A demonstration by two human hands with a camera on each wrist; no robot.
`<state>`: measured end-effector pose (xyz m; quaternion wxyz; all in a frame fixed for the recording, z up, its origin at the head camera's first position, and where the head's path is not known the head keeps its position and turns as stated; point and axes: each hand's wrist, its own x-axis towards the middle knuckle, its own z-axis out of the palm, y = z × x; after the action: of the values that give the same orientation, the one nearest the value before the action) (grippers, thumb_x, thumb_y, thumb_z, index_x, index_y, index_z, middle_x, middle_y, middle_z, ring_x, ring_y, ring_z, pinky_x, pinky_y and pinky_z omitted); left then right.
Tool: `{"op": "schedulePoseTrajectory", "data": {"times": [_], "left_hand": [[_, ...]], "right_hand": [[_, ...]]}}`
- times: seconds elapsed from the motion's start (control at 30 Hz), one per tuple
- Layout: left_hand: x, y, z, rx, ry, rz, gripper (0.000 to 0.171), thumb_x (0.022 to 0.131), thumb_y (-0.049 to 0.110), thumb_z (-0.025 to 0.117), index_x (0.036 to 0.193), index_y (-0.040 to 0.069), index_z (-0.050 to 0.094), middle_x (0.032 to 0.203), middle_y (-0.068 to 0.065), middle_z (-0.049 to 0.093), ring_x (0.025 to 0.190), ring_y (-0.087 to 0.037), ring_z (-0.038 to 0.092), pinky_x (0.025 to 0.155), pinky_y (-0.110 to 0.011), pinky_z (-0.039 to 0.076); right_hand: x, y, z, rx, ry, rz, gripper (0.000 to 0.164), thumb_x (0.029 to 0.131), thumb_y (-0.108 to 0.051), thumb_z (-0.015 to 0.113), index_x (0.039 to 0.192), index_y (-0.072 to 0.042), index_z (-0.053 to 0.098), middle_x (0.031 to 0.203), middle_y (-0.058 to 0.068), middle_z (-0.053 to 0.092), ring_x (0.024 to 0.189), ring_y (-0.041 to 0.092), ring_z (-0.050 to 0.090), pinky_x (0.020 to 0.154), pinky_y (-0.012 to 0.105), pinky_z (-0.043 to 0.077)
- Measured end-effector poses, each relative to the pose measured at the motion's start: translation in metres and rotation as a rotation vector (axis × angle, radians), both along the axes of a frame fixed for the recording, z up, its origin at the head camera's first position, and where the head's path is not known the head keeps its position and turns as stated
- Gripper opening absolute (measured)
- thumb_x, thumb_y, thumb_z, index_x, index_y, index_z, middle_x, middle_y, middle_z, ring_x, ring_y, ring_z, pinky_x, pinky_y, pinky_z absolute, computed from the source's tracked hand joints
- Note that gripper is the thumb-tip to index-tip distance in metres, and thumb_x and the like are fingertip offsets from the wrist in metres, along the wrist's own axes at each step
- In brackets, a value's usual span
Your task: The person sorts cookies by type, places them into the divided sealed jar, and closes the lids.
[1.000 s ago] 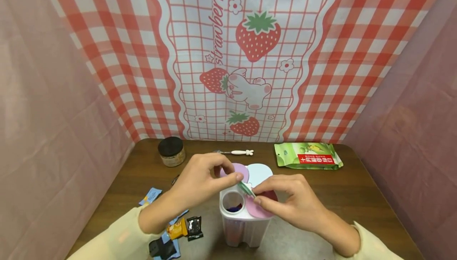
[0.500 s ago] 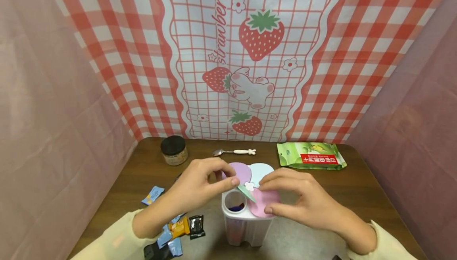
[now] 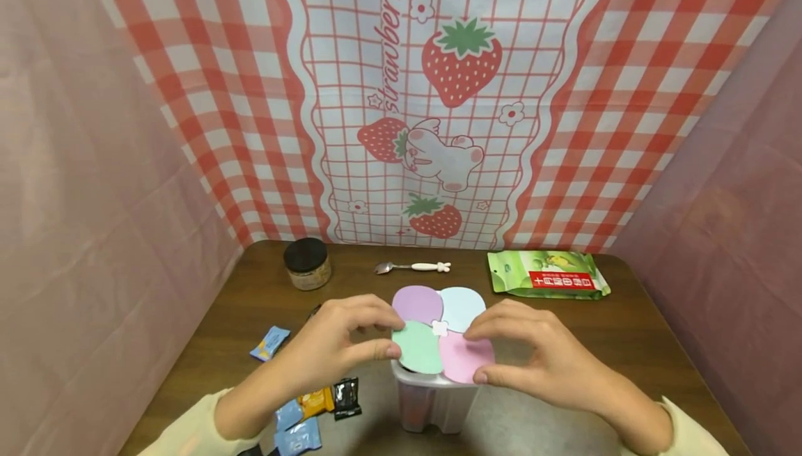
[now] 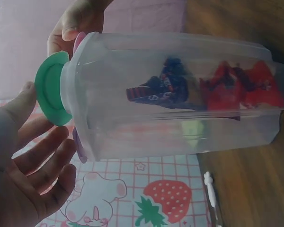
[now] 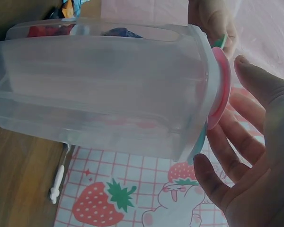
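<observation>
A tall translucent storage container [image 3: 432, 407] stands upright on the table, with petal-shaped lids on its white top. Its green lid [image 3: 420, 348] lies over the near left opening, the rim slightly raised in the left wrist view. My left hand [image 3: 341, 337] touches that lid's outer edge with thumb and fingertips, fingers relaxed. Beside the pink lid [image 3: 466, 357] is my right hand [image 3: 539, 351], fingers loosely spread and fingertips at its edge. A purple lid [image 3: 417, 304] and a pale blue lid [image 3: 462, 308] cover the far side. Dark blue [image 4: 163, 87] and red wrapped packets [image 4: 244, 87] show inside.
At the back are a black-lidded jar [image 3: 307, 264], a spoon with a white handle [image 3: 413, 267] and a green snack bag [image 3: 548, 275]. Left of the container lie blue packets [image 3: 297, 436], an orange packet [image 3: 316, 402] and a black packet [image 3: 347, 398].
The green lid has swung down from a tilted position over the near left opening. My left hand has lowered with it and loosened. My right hand has shifted outward from the lids' centre.
</observation>
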<state>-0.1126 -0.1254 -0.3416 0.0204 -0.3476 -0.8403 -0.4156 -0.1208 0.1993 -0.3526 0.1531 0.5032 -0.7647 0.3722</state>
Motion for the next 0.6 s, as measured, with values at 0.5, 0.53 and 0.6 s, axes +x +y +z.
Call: {"op": "schedulePoseTrajectory", "data": {"times": [0.5,0.53,0.6], "left_hand": [[0.003,-0.006,-0.011,-0.019,-0.016,0.077,0.052,0.091,0.038,0.078,0.139,0.023,0.062,0.136,0.012,0.059,0.118,-0.013,0.061,0.095,-0.038,0.055],[0.002,-0.005,-0.015,0.009,-0.05,0.089,0.058,0.092,0.037,0.078,0.144,0.024,0.057,0.14,0.01,0.056,0.122,-0.014,0.059,0.097,-0.04,0.054],[-0.002,-0.005,-0.024,0.08,-0.131,0.085,0.066,0.093,0.034,0.076,0.152,0.025,0.047,0.149,0.006,0.051,0.131,-0.018,0.055,0.103,-0.044,0.05]], "right_hand": [[0.0,0.002,-0.009,-0.074,-0.061,-0.048,0.054,0.073,-0.011,0.093,0.123,-0.012,0.072,0.124,0.005,0.068,0.114,0.015,0.063,0.097,0.019,0.048],[0.0,0.003,-0.011,-0.085,-0.1,-0.075,0.058,0.073,-0.01,0.092,0.126,-0.011,0.07,0.129,0.007,0.065,0.117,0.015,0.061,0.097,0.02,0.048],[0.001,0.006,-0.017,-0.117,-0.199,-0.114,0.067,0.074,-0.005,0.091,0.135,-0.008,0.064,0.14,0.01,0.058,0.127,0.015,0.056,0.099,0.022,0.048]]}}
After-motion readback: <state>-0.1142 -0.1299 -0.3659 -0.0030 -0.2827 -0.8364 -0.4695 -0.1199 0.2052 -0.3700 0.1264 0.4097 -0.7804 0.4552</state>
